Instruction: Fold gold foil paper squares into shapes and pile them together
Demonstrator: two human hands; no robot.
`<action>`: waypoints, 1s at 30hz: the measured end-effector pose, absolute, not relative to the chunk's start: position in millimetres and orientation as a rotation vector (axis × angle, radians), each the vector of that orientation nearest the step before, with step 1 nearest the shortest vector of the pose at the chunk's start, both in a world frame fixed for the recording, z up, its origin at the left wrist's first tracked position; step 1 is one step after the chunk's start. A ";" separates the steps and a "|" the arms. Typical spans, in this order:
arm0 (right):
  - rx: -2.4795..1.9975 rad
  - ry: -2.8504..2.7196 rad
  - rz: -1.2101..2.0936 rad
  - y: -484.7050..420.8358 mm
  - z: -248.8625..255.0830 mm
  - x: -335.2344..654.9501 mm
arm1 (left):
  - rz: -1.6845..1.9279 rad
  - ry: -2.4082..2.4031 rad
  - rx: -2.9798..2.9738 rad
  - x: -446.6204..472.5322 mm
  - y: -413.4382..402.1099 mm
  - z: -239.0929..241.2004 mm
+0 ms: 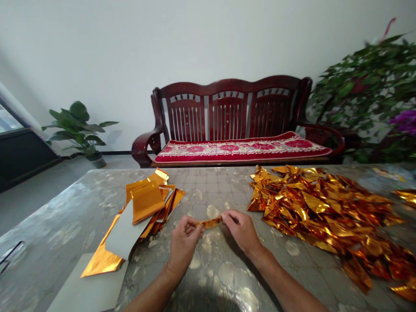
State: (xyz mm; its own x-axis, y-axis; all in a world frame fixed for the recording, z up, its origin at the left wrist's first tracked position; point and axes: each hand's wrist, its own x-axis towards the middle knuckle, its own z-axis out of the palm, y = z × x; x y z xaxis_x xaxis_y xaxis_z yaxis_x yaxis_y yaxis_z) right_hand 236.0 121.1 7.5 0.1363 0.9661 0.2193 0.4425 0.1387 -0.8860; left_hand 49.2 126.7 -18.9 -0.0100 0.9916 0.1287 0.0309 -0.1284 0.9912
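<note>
My left hand (183, 242) and my right hand (242, 229) both pinch a narrow folded strip of gold foil paper (211, 222) just above the table, one hand at each end. To the left lies a loose stack of flat gold foil sheets (147, 201), some turned grey side up. To the right spreads a big pile of folded gold foil pieces (325, 212).
The patterned glossy table (221, 277) fills the foreground. Behind it stands a dark wooden bench (227, 112) with a red floral cushion. A potted plant (79, 130) sits on the floor at left, a large leafy plant (370, 91) at right. A grey sheet (87, 290) lies near my left forearm.
</note>
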 end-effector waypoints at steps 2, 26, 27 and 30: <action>-1.496 -1.478 0.687 121.2 7.7 237.3 | 1.304 1.187 1.365 48.3 127.1 -19.0; -1.571 -1.669 0.433 116.8 0.2 216.1 | 1.361 1.306 1.277 55.3 140.0 -9.5; -1.591 -1.662 0.433 117.3 -0.2 214.8 | 1.352 1.309 1.293 55.5 139.8 -9.2; -1.622 -1.651 0.445 117.7 -0.9 213.1 | 1.313 1.326 1.347 55.6 138.6 -8.0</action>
State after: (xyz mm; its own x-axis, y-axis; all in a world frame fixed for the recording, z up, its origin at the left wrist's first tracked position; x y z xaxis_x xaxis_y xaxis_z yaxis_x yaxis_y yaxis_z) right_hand 213.1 117.7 -0.9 0.1011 0.9567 0.2731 0.6897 0.1304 -0.7122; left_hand 55.6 138.6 -8.0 -0.0965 0.9871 0.1279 0.1377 -0.1140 0.9839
